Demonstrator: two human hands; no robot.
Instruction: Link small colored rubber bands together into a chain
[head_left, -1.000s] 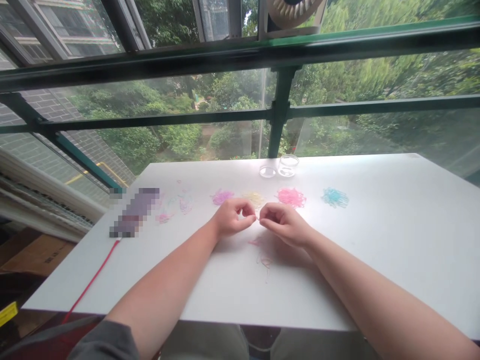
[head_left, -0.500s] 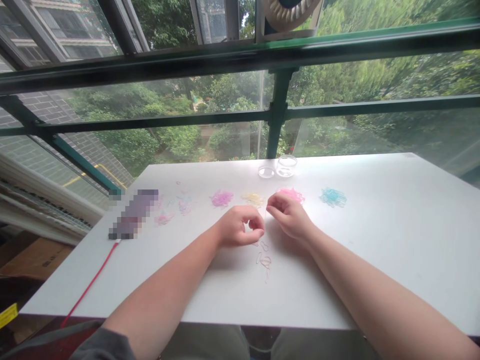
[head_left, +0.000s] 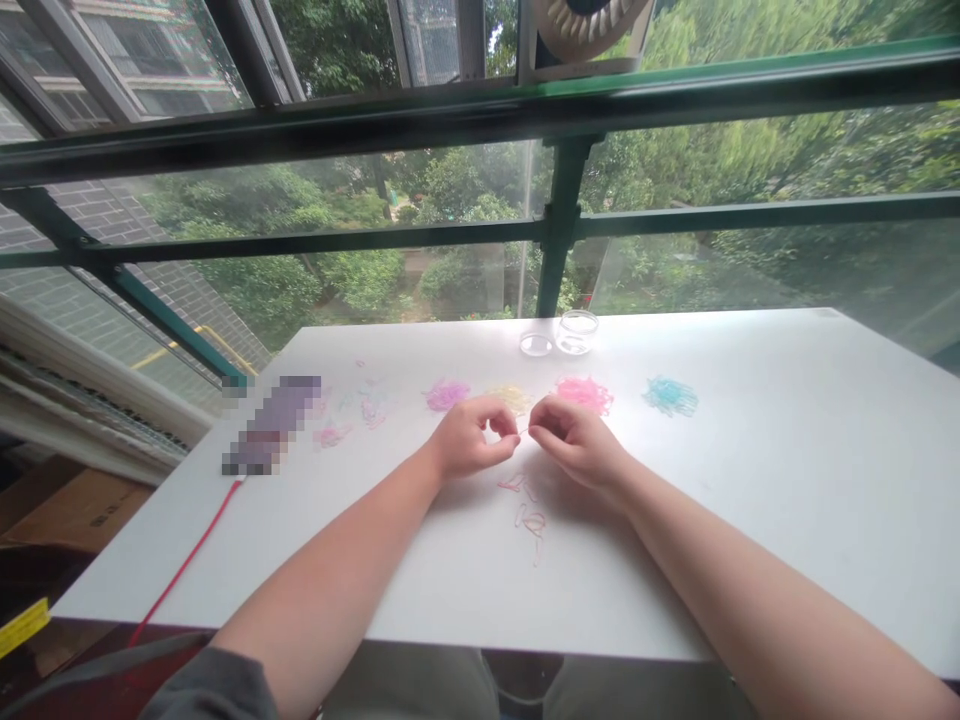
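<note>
Between my two hands a thin pale rubber band [head_left: 524, 430] runs from fingertip to fingertip. My left hand [head_left: 478, 438] pinches its left end with thumb and forefinger. At the other end, the fingertips of my right hand [head_left: 574, 438] are closed on it. Both hands hover over the white table [head_left: 450, 590]. Below them lie several loose reddish-brown rubber bands [head_left: 533, 523]. Just beyond the hands are a pink pile of bands [head_left: 583, 394] and a yellow pile [head_left: 507, 399], partly hidden. A purple pile [head_left: 448, 394] sits behind my left hand.
A blue pile [head_left: 670, 396] lies to the right. Mixed bands [head_left: 369, 408] are scattered at left, beside a blurred-out phone-like object [head_left: 274, 425] with a red cable [head_left: 187, 560]. A clear round container [head_left: 577, 332] and its lid [head_left: 535, 345] stand at the back edge.
My hands have come closer together and level with each other. The band between them has turned from near upright to nearly level. The view has shifted slightly.
</note>
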